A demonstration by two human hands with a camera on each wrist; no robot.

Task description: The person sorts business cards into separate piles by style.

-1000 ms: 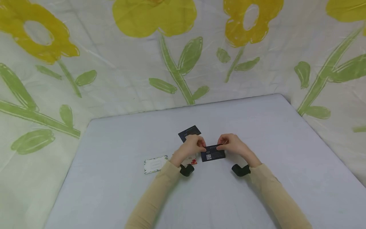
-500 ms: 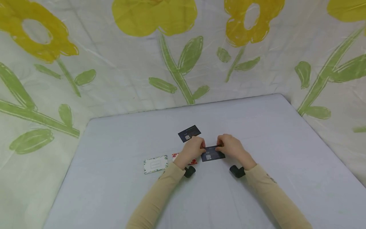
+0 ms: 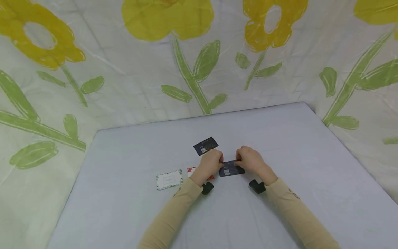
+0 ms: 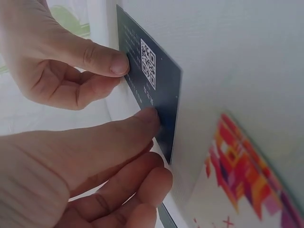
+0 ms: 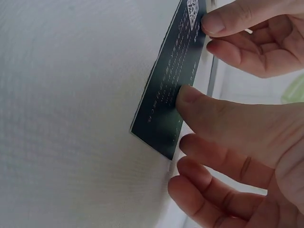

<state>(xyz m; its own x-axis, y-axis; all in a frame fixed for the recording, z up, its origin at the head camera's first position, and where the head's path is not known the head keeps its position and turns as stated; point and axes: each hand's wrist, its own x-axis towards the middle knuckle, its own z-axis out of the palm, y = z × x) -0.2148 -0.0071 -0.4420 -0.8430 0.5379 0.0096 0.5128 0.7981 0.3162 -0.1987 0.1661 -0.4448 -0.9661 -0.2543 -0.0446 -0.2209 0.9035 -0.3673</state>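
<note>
A dark navy card [image 3: 230, 169] with a white QR code and small print lies between the two hands near the middle of the table. My left hand [image 3: 211, 164] pinches its far edge near the left corner, thumb on the printed face in the left wrist view. Opposite, my right hand [image 3: 251, 159] pinches the same edge towards the right, its thumb [image 5: 192, 97] over the print and its fingers curled behind. Beside the left wrist is a white card with red flowers [image 3: 190, 171], partly covered by that hand. Another dark card [image 3: 205, 145] lies just beyond the left hand, tilted.
A white card with a green leafy border [image 3: 169, 180] lies to the left on the pale table [image 3: 130, 214]. Black wrist mounts [image 3: 257, 186] hang under both wrists. A curtain with yellow flowers [image 3: 192, 69] stands behind the table's far edge.
The left wrist has shifted slightly right and the right wrist slightly left, uncovering more of the far dark card. Both hands keep their hold on the dark card, which stays nearly in place.
</note>
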